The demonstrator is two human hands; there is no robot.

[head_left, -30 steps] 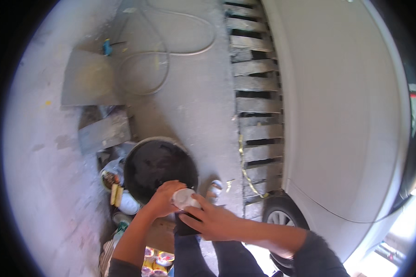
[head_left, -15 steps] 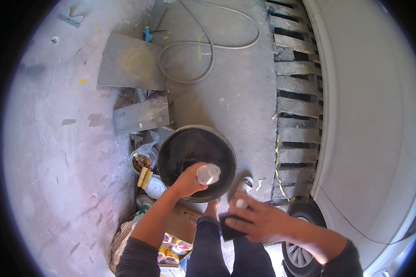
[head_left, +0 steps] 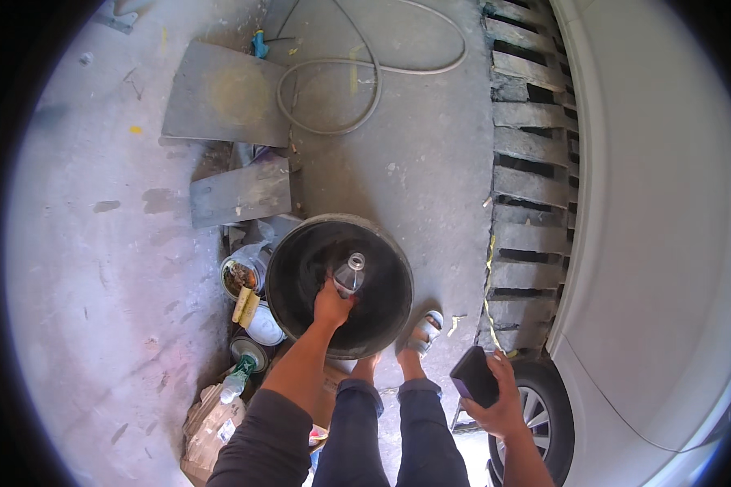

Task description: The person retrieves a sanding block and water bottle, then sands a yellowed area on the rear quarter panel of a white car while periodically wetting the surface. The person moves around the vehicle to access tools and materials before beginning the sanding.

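Observation:
My left hand (head_left: 331, 308) grips a clear plastic bottle (head_left: 350, 279) inside a large round black tub (head_left: 379, 326), its open mouth pointing up. The dark interior is partly hidden behind the hand and bottle; whether the bottle touches liquid, I cannot tell. At the lower right, beside the car's wheel, my right hand (head_left: 499, 402) holds a black rectangular block (head_left: 474, 376), fingers wrapped round its side.
Cans with lids (head_left: 264, 328), a green-and-clear bottle (head_left: 234, 381) and cardboard (head_left: 215, 430) crowd left of the tub. Metal plates (head_left: 223, 97) and a looped hose (head_left: 333, 131) lie ahead. A slatted drain (head_left: 528, 185) runs beside a white car (head_left: 642, 211); my sandalled foot (head_left: 426, 329) stands near.
My left hand took the bottle from between both hands and lowered it into the tub. My right hand moved right and down with the black block; the white piece earlier among its fingers is out of sight.

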